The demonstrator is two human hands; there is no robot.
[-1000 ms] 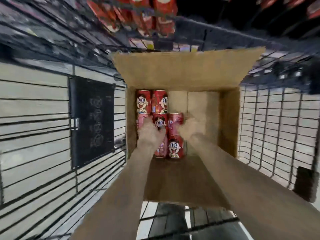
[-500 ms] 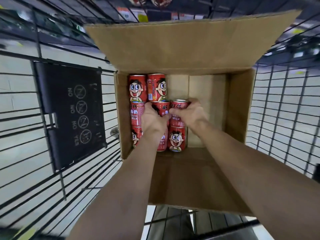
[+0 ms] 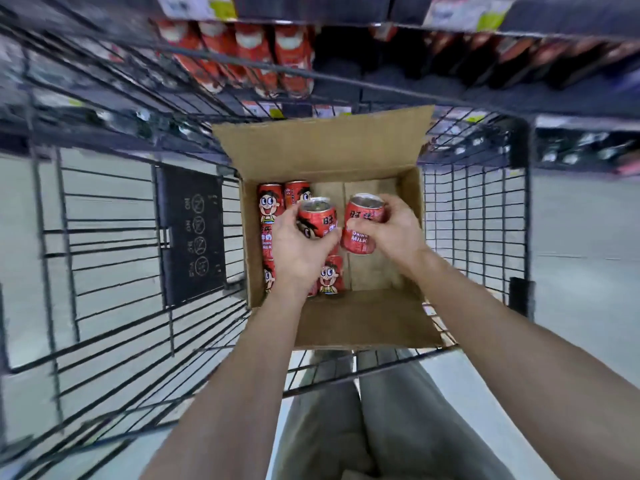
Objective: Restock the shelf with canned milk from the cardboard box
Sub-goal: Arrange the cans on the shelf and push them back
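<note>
An open cardboard box [image 3: 322, 150] sits in a black wire shopping cart. Several red milk cans [image 3: 270, 206] with a cartoon face lie along its left side. My left hand [image 3: 298, 251] grips one red can [image 3: 318, 216], lifted above the others. My right hand [image 3: 391, 230] grips a second red can [image 3: 362, 226] marked "MILK", raised over the bare right half of the box floor. The shelf [image 3: 346, 15] at the top holds rows of red cans [image 3: 249, 53], blurred.
The cart's wire walls [image 3: 474, 216] rise on both sides of the box, with a black plastic panel [image 3: 192, 233] on the left wall. Yellow-and-white price tags [image 3: 464, 10] line the shelf edge. My grey trousers [image 3: 346, 427] show below the cart.
Both hands closed on a can each and lifted them up out of the rows. The view has tilted up, bringing the shelf into sight.
</note>
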